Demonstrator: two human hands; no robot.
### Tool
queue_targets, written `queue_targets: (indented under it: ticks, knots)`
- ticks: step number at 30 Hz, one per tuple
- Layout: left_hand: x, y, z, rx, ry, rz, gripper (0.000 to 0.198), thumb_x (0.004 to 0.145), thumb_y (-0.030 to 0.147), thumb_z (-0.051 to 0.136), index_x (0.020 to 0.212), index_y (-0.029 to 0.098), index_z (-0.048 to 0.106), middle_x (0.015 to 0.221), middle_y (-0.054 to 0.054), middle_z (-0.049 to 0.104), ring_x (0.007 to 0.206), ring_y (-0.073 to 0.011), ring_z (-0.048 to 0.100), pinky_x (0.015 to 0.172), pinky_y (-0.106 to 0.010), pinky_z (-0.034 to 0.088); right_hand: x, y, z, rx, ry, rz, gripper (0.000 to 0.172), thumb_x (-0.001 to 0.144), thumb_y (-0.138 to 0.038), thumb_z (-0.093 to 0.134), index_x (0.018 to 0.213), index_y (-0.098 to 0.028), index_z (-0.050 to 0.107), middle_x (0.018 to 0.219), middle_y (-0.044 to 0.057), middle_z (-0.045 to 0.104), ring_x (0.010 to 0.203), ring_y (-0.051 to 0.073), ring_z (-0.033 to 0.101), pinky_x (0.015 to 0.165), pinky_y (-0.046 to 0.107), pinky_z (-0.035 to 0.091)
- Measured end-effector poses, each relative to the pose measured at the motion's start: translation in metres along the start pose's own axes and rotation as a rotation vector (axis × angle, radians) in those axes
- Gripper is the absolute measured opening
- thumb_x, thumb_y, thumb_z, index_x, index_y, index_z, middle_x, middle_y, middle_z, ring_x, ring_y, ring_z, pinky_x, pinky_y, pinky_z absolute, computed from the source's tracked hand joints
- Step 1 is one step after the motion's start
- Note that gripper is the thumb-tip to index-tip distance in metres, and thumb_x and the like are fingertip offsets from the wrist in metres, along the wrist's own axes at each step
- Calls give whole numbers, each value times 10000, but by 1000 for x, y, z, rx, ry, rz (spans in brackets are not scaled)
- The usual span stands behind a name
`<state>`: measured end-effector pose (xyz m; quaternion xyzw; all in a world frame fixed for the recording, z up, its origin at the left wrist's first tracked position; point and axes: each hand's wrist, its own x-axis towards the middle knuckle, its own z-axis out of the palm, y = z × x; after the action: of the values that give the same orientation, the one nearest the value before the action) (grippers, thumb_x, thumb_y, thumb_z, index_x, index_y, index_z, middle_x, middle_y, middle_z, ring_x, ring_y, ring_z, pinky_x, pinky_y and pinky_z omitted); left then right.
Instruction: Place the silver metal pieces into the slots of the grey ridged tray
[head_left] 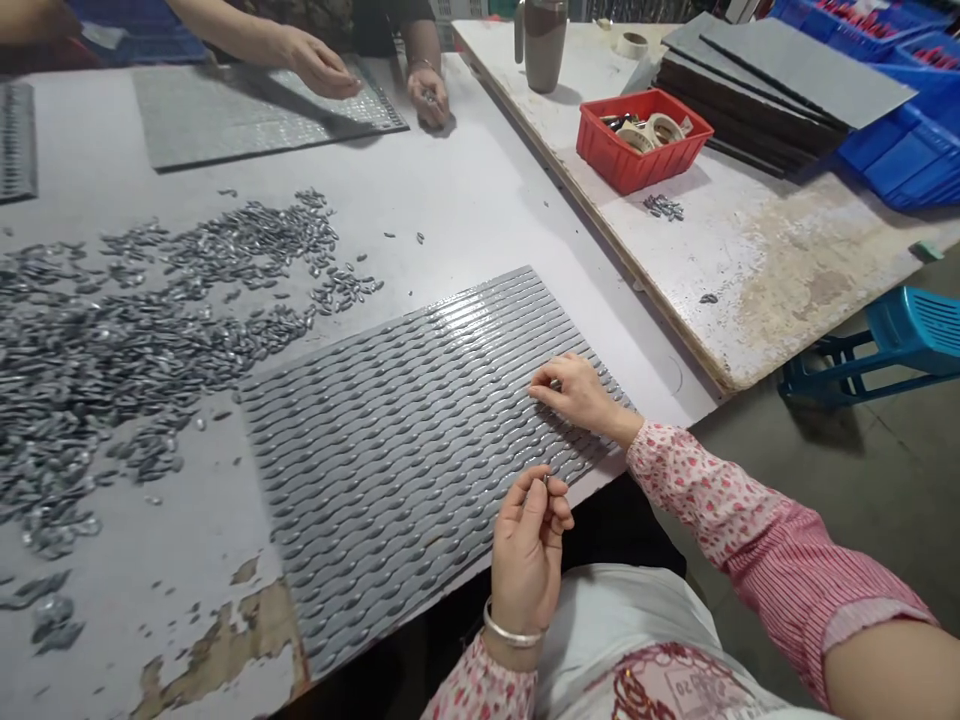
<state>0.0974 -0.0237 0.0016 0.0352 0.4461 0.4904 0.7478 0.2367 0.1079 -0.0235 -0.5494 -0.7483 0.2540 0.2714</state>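
A grey panel (390, 430) with wavy raised rows lies on the white table before me. Over its near edge, my left hand (529, 530) is closed, palm up, with a silver bangle at the wrist. A small dark grey oval piece shows between its thumb and fingertips. My right hand (574, 392) is bent down at the panel's right part, thumb and fingers pinched close to the surface. Whatever it pinches is hidden. Left of the panel spreads a large heap of loose grey oval pieces (150, 330), shiny and leaf-shaped.
Across the table, another person's hands (319, 65) work over a second grey panel (225, 120). A side table at right bears a red bin (637, 150) with tape rolls, a mug (545, 45), stacked panels (795, 75) and blue crates (907, 130). A blue stool (915, 330) stands beside it.
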Motion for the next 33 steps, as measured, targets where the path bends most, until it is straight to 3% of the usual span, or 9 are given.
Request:
queue_targets:
  ticks: [8,11,13,15,17,20,28,30,33]
  knots:
    - [3,-4,-5,-52,31,-38,223,686,248,738,865,169,631,810,-24,656,636,-78,595,550,-162,489,4,1,15,-338,22,38,159,823,-300,637,728,-181,592,791,31,588,885,217,455,781,325,288]
    - [5,-3,-3,-89,59,-45,231,658,235,760,842,162,640,819,-16,646,651,-68,588,578,-162,498,3,0,12,-345,55,53,137,810,-287,644,757,-174,587,824,42,580,888,221,459,792,336,308]
    - [6,-3,-3,-115,68,-48,228,657,230,761,838,158,643,794,-6,629,619,-51,562,571,-155,490,-2,-4,5,-226,37,16,103,830,-247,616,770,-168,589,829,46,581,880,211,472,806,335,333]
    - [8,-3,-3,-139,62,-52,214,668,229,754,832,158,637,764,3,611,575,-36,525,540,-146,470,-10,-10,-4,40,-101,-82,82,856,-229,590,810,-162,594,825,37,590,838,180,503,787,307,378]
    - [9,-4,-4,-156,50,-55,195,681,228,745,817,159,623,743,10,595,550,-28,498,517,-138,451,-20,-15,-13,326,-322,-208,106,869,-262,593,869,-156,598,842,27,604,801,149,530,753,271,414]
    - [10,-5,-4,-164,52,-55,189,687,223,741,801,157,606,723,18,570,545,-25,483,506,-132,437,-34,-19,-23,479,-479,-298,186,893,-330,570,862,-150,600,828,28,604,787,135,532,745,258,423]
    - [8,0,5,-158,6,-45,104,756,226,678,810,152,629,684,22,547,552,-36,487,506,-137,446,-36,-25,-28,438,-447,-377,239,915,-363,530,811,-154,579,790,26,593,777,137,506,779,268,398]
    - [6,3,8,-157,36,-58,144,795,220,630,925,161,645,827,-22,616,660,-70,560,579,-172,496,-28,-18,-25,354,-318,-306,223,915,-331,528,784,-157,577,769,21,589,763,141,501,769,271,389]
    - [3,6,9,-177,47,-125,273,827,159,562,1095,177,610,1081,-89,627,798,-110,604,661,-216,528,-14,2,-17,120,-47,-79,182,889,-271,562,745,-163,584,760,16,597,777,155,497,773,284,362]
